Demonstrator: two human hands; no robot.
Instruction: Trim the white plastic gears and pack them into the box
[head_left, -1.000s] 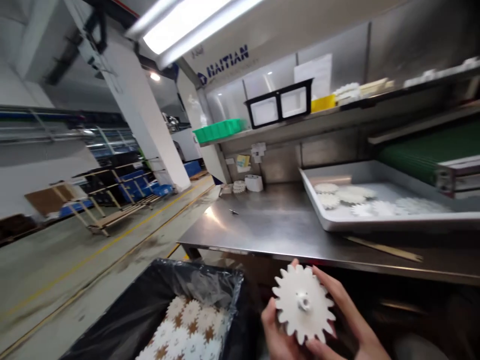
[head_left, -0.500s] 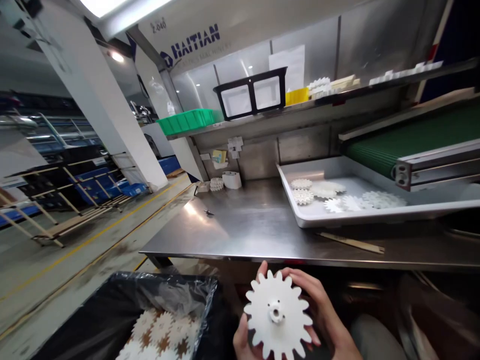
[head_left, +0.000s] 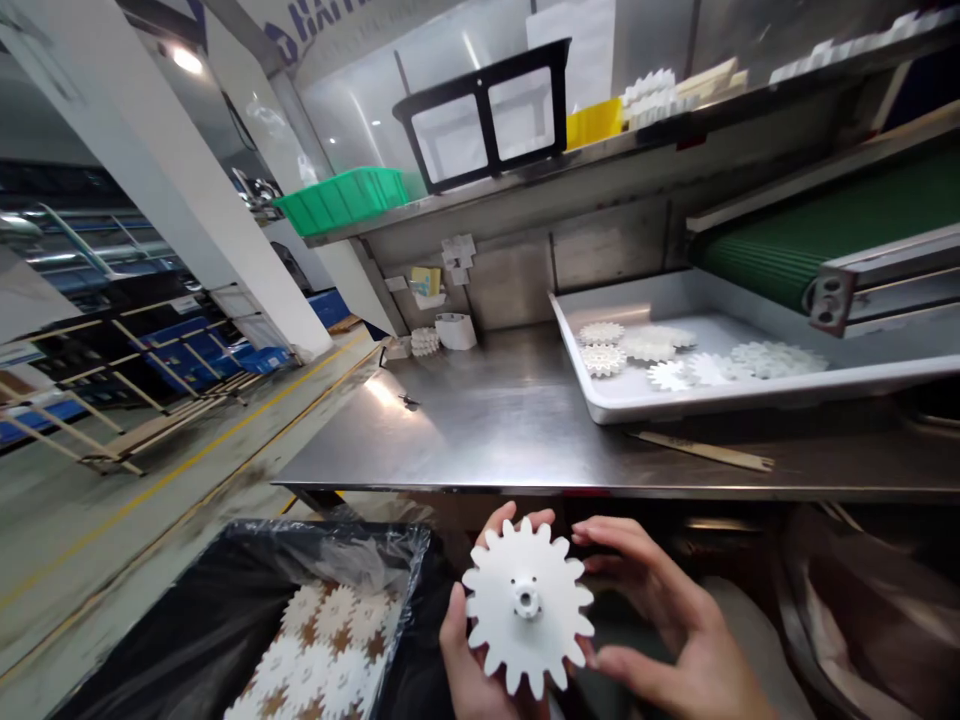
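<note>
A white plastic gear [head_left: 541,632] with rounded teeth and a small raised hub faces me, above the floor in front of the bench. My left hand [head_left: 466,655] grips it from behind and the left, thumb at its left edge and fingertips showing over the top. Just right of the gear is my right hand [head_left: 679,612], fingers apart and curved; its thumb tip is close to the teeth, and I cannot tell whether it touches. Below on the left, a black-lined bin [head_left: 187,610] holds several similar white gears [head_left: 330,640] in layers.
Across the steel bench [head_left: 480,425] stands a grey tray [head_left: 720,402] with several white gears, under the end of a green conveyor [head_left: 840,215]. A flat wooden strip [head_left: 705,451] lies before the tray. The shelf above carries a green bin [head_left: 345,200], a black frame [head_left: 487,125] and a yellow box [head_left: 595,124].
The gear has shifted slightly left with my left hand. My right hand has come away from its right side and its fingers have spread. The view has tilted downward.
</note>
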